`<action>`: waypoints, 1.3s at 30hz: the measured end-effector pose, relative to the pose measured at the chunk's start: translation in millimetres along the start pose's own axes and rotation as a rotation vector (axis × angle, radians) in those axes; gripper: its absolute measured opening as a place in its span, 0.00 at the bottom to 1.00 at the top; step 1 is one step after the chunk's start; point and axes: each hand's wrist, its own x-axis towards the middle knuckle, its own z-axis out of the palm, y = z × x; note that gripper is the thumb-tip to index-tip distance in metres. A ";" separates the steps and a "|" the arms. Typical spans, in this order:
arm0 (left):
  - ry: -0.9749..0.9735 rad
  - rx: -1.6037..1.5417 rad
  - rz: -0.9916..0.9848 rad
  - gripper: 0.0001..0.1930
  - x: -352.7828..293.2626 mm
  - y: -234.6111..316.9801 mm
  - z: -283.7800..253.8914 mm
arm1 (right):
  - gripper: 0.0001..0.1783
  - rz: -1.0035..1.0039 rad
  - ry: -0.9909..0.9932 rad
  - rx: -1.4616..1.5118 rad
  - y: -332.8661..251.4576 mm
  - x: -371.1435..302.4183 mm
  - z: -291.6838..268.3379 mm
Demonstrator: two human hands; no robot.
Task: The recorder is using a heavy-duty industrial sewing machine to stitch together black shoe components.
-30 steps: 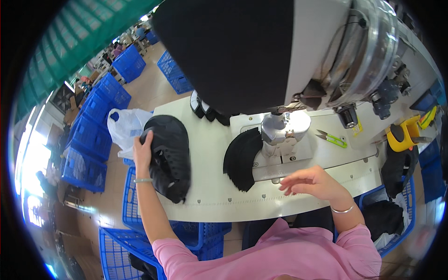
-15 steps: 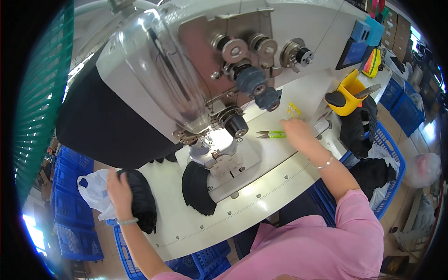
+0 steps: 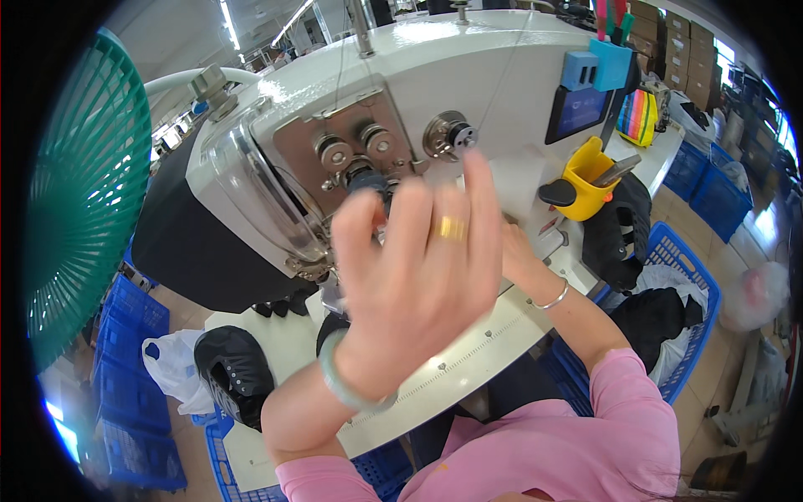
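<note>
My left hand (image 3: 418, 259) is raised in front of the white sewing machine (image 3: 351, 58), its back facing me, with a gold ring on one finger. Its fingers are partly bent and apart, slightly blurred; no held thing shows. Behind it, my right hand (image 3: 517, 249) rests low over the machine bed, its fingers hidden by the left hand. Around the left hand's fingers sit the metal plate with thread tension dials (image 3: 335, 154). Only a sliver of a black piece (image 3: 329, 325) shows near the needle area. A black shoe upper (image 3: 234, 375) lies at the table's left end.
A yellow holder (image 3: 590, 188) with a grey tool stands right of the machine, beside another black shoe upper (image 3: 615, 230). A blue basket (image 3: 711, 293) with black pieces and white plastic is at right. A green fan (image 3: 88, 201) and blue crates (image 3: 134, 360) are at left.
My left hand has left the black shoe upper and risen rightward to the machine's front. The view has tilted up. The green-handled thread snips near my right hand are now hidden.
</note>
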 end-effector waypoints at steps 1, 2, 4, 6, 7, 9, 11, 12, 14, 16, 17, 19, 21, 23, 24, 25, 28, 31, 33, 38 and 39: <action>-0.007 0.091 -0.026 0.13 12.8 3.9 12.2 | 0.08 -0.021 0.039 0.080 1.1 1.8 -4.1; -0.002 0.095 -0.027 0.13 19.4 4.0 23.7 | 0.08 -0.025 0.044 0.078 -7.0 4.2 -15.6; -0.093 0.309 0.011 0.05 26.1 5.4 43.5 | 0.10 -0.107 0.274 0.281 -22.3 3.8 -49.3; -0.067 0.298 0.006 0.06 25.5 4.1 50.1 | 0.11 -0.117 0.322 0.465 -37.4 8.6 -94.9; -0.042 0.282 0.000 0.09 25.5 2.7 50.2 | 0.12 -0.125 0.365 0.648 -42.7 12.2 -110.6; -0.040 0.268 0.023 0.08 27.7 8.8 40.8 | 0.12 -0.167 0.528 0.737 -40.0 27.7 -125.5; -0.043 -0.014 -0.050 0.08 18.0 18.1 20.7 | 0.13 -0.224 0.685 0.843 -50.7 38.7 -139.2; -0.107 -0.218 -0.109 0.08 11.9 23.6 8.6 | 0.14 -0.206 0.676 0.930 -58.8 41.3 -151.7; -0.258 -0.615 -0.236 0.07 -3.8 27.3 -5.9 | 0.16 -0.218 0.658 0.974 -72.0 48.2 -163.5; -0.344 -1.007 -0.485 0.08 -12.3 32.8 -6.6 | 0.15 -0.256 0.640 0.944 -71.1 53.9 -166.0; -0.427 -1.394 -0.749 0.09 -16.2 34.1 -4.4 | 0.15 -0.298 0.613 0.914 -71.2 56.7 -166.4; -0.455 -1.502 -0.776 0.10 -26.3 33.9 8.7 | 0.12 -0.249 0.540 1.017 -74.8 62.5 -164.5; -0.491 -1.617 -0.813 0.11 -40.4 38.9 20.8 | 0.09 -0.187 0.456 1.118 -74.1 61.3 -166.8; -0.428 -1.606 -0.842 0.12 -57.2 45.8 40.1 | 0.07 -0.128 0.313 1.425 -63.3 62.0 -173.6; -0.503 -1.427 -0.800 0.12 -70.0 46.6 44.4 | 0.09 -0.043 0.357 1.515 -55.2 59.5 -169.0; -0.496 -1.434 -0.792 0.12 -89.3 51.8 56.8 | 0.09 -0.047 0.363 1.506 -46.8 55.6 -166.3; -0.607 -0.961 -0.547 0.11 -126.5 61.2 82.1 | 0.07 -0.285 0.449 0.481 -50.7 48.1 -158.4; -0.612 -1.177 -0.590 0.11 -111.6 75.0 77.6 | 0.06 -0.471 0.143 0.682 -83.1 38.4 -183.8; -0.433 -1.754 -0.953 0.12 -75.9 68.4 57.8 | 0.07 -0.389 0.117 0.790 -80.6 41.0 -201.4; -0.407 -1.540 -0.776 0.15 -64.3 48.4 58.8 | 0.06 -0.376 0.326 0.299 -47.2 52.0 -197.5; -0.396 -1.537 -0.778 0.15 -62.4 55.3 62.9 | 0.07 -0.572 0.319 0.155 -55.0 47.4 -188.9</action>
